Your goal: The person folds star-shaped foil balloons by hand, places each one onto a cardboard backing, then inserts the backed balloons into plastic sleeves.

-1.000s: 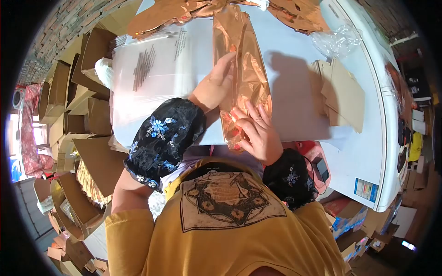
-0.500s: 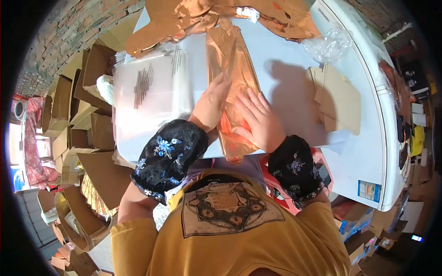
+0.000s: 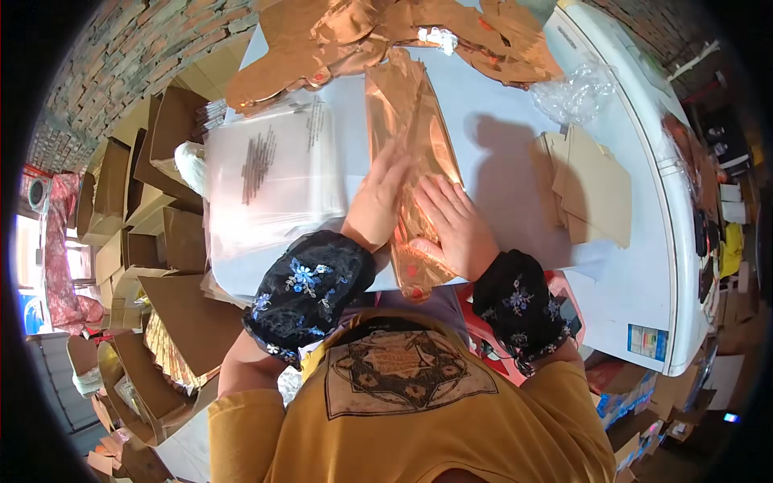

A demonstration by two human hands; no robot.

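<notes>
A long strip of folded copper-coloured foil (image 3: 419, 121) lies lengthwise on the white table (image 3: 499, 105), its near end at the table's front edge. My left hand (image 3: 378, 193) rests on the foil's left side, fingers stretched out and pointing away from me. Flat on its right side is my right hand (image 3: 455, 225), fingers extended and thumb reaching across the foil. Neither hand grips anything. Between and under the hands, part of the foil is hidden.
More copper foil pieces (image 3: 322, 36) are heaped at the table's far end. Clear plastic bags (image 3: 282, 173) with dark print lie left. Cardboard pieces (image 3: 596, 189) and crumpled clear plastic (image 3: 576, 92) are right, beside a white appliance (image 3: 636, 282). Cardboard boxes (image 3: 173, 241) crowd the left.
The view has shifted slightly, so the table and hands appear a little lower. Both hands stay flat on the foil, with the right fingers slightly closer together.
</notes>
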